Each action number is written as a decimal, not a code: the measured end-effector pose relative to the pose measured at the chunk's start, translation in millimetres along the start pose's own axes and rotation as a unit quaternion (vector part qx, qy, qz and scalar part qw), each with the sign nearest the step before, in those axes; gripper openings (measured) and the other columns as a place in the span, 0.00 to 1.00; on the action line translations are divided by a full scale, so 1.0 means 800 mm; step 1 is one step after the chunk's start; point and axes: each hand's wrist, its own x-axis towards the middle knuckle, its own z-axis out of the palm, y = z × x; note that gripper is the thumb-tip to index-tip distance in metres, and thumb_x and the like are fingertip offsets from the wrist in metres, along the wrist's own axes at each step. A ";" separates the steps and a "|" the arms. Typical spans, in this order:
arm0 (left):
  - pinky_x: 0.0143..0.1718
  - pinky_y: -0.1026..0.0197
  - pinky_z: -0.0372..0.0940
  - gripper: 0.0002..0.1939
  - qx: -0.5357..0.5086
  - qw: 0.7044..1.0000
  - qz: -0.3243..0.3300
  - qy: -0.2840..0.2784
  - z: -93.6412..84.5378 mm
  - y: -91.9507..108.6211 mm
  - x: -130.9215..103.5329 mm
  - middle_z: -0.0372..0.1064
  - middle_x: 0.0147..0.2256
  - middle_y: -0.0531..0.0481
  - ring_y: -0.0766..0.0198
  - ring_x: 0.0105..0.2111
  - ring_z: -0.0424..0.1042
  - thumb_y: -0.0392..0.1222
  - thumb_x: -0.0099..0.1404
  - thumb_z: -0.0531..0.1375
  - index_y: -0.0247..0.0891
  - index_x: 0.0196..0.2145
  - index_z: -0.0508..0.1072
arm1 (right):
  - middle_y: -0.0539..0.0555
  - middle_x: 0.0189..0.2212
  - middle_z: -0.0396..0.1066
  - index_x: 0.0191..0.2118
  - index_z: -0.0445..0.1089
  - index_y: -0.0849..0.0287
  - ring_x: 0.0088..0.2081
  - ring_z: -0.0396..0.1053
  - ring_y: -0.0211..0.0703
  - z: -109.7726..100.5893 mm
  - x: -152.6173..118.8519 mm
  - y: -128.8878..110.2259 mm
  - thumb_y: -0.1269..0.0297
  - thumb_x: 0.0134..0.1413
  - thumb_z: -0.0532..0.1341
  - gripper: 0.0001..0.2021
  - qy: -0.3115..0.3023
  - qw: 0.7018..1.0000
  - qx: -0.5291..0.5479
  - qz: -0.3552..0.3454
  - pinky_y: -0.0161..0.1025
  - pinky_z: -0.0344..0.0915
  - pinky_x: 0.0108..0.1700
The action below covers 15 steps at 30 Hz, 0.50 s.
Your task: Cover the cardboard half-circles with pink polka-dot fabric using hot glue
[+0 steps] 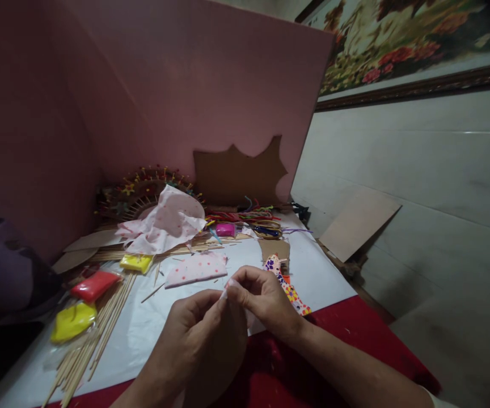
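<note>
My left hand is closed, its thumb and index finger pinching the edge of a pale pink fabric. Fingertips of my right hand meet it there, closed on the same cloth edge. A rounded brown cardboard piece hangs below my left hand, close against the cloth; how the two are joined is hidden by my fingers. Just beyond my hands lies a half-round piece covered in pink dotted fabric. Right of my right hand is a flower-print fabric piece.
Crumpled dotted cloth lies farther back. Bamboo sticks and yellow and red clay packets are at left. Scissors and coloured pipe cleaners lie behind. A jagged cardboard cutout leans on a pink board.
</note>
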 end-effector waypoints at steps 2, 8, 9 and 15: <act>0.25 0.66 0.59 0.16 0.008 1.000 0.004 0.003 0.003 0.004 -0.002 0.70 0.23 0.49 0.64 0.25 0.65 0.51 0.58 0.59 0.34 0.30 0.78 | 0.50 0.23 0.65 0.28 0.66 0.62 0.25 0.61 0.36 0.000 0.000 0.000 0.51 0.47 0.64 0.17 -0.004 1.000 -0.008 0.015 0.35 0.59 0.29; 0.23 0.67 0.56 0.15 -0.018 1.000 -0.002 0.016 0.011 0.011 -0.007 0.65 0.21 0.53 0.67 0.23 0.60 0.51 0.58 0.60 0.36 0.24 0.73 | 0.51 0.31 0.63 0.31 0.64 0.58 0.34 0.61 0.39 -0.002 -0.007 -0.008 0.58 0.55 0.60 0.09 0.126 0.965 -0.175 -0.148 0.37 0.60 0.37; 0.22 0.67 0.56 0.14 -0.025 1.000 -0.002 0.017 0.011 0.010 -0.007 0.65 0.20 0.53 0.67 0.23 0.60 0.51 0.58 0.60 0.37 0.24 0.73 | 0.51 0.32 0.62 0.29 0.64 0.58 0.35 0.61 0.40 -0.001 -0.008 -0.010 0.60 0.56 0.59 0.09 0.130 0.955 -0.204 -0.173 0.38 0.59 0.39; 0.24 0.66 0.56 0.15 -0.023 0.999 0.004 0.030 0.013 0.003 -0.007 0.65 0.21 0.53 0.67 0.23 0.60 0.51 0.57 0.60 0.36 0.23 0.70 | 0.51 0.32 0.62 0.27 0.66 0.58 0.37 0.62 0.41 0.008 -0.010 -0.011 0.67 0.53 0.61 0.06 0.120 0.944 -0.242 -0.192 0.39 0.59 0.41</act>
